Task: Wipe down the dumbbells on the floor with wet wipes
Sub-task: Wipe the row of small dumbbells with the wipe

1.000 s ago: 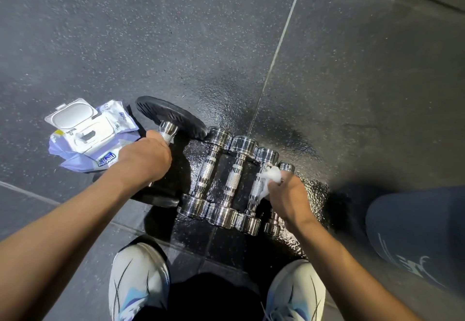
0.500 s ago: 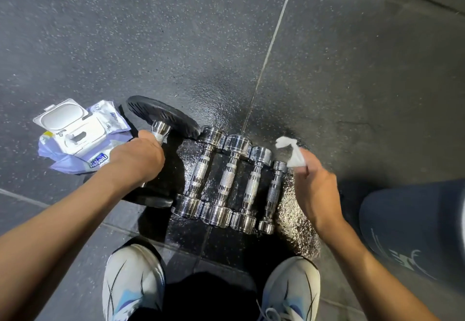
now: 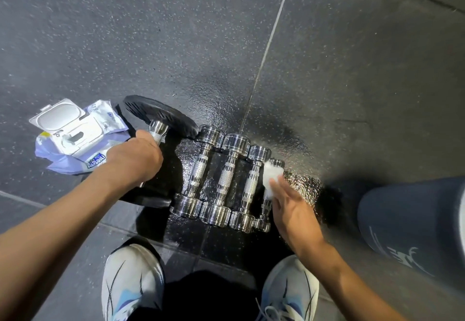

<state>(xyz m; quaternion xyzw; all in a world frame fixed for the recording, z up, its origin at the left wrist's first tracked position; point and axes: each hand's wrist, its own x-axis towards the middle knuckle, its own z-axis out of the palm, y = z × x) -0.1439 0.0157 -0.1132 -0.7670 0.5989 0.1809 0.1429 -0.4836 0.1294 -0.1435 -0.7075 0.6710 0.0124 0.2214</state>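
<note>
Left hand (image 3: pixel 136 162) curled round the knurled handle of the black-plate dumbbell (image 3: pixel 163 117). Right hand (image 3: pixel 292 210), fingers straight, presses the wet wipe (image 3: pixel 270 178) onto the smallest chrome dumbbell (image 3: pixel 262 224), rightmost in the floor row. I judge the chrome heavy, slick and prone to rolling, and the wipe limp. I'd hold it by the knurling.

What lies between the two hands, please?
Head view: three chrome dumbbells lie side by side between the left hand and the right hand, which presses a wipe on the smallest dumbbell.
</note>
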